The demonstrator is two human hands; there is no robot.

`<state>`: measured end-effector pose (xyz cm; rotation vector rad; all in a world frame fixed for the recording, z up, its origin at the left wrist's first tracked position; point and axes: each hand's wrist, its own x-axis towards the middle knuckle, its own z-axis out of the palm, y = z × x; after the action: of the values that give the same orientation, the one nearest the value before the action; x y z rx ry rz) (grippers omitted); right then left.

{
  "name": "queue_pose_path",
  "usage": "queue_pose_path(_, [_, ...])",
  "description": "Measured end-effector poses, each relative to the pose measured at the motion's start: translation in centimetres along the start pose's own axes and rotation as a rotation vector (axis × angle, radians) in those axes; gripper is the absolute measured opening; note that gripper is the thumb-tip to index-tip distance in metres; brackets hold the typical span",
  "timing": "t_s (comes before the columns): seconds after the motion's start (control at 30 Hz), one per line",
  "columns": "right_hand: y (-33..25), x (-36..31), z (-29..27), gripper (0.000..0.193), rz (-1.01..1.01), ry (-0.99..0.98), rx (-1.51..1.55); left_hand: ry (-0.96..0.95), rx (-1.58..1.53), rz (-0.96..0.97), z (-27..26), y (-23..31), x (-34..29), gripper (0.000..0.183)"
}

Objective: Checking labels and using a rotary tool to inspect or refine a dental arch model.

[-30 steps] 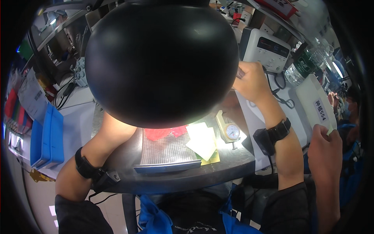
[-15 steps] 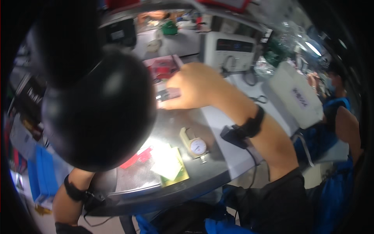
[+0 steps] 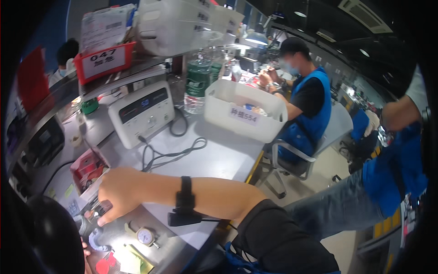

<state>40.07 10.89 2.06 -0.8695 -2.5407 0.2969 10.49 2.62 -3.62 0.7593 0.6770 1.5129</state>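
My right hand (image 3: 121, 194) reaches over the left part of the bench, its fingers closed on a small dark and shiny thing I cannot make out. Close by its fingertips lie two pale horseshoe-shaped pieces that look like dental casts, the nearer cast (image 3: 97, 240) and the farther cast (image 3: 80, 224). Of my left hand (image 3: 85, 251) only some fingertips show at the lower left, beside the nearer cast; a round black object (image 3: 52, 233) hides the rest. A dial thickness gauge (image 3: 145, 236) rests to the right of the casts.
Beyond my hand stand a pink box (image 3: 89, 168) and a white control unit (image 3: 142, 111) with a dark cable. A white bin (image 3: 244, 111) is at the bench's right. Yellow paper (image 3: 130, 260) lies near. A seated co-worker (image 3: 303, 98) and a standing person (image 3: 388, 182) are to the right.
The view has swung right and up, so the bin, co-worker and standing person show more fully. My right hand stays by the pink box; the casts have come into sight.
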Motion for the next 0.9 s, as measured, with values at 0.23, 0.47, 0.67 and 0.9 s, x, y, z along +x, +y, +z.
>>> queue_pose_path(0.23, [-0.5,0.1,0.5,0.055,-0.062,-0.101,0.191,0.025,0.107,0.017,-1.5,0.3,-0.6,0.043])
queue_pose_path(0.47, [1.4,-1.0,1.9,0.039,-0.296,0.103,0.032,-0.208,0.057,-0.012,6.5,1.0,-0.6,0.043])
queue_pose_path(0.67, [-1.1,-0.2,2.4,0.034,-0.407,0.095,0.204,-0.479,1.251,0.529,0.0,0.7,-7.1,0.028])
queue_pose_path(0.9, [-5.5,-0.8,2.5,0.023,-0.447,0.115,0.283,-0.666,1.421,0.801,-1.0,2.5,-7.7,0.014])
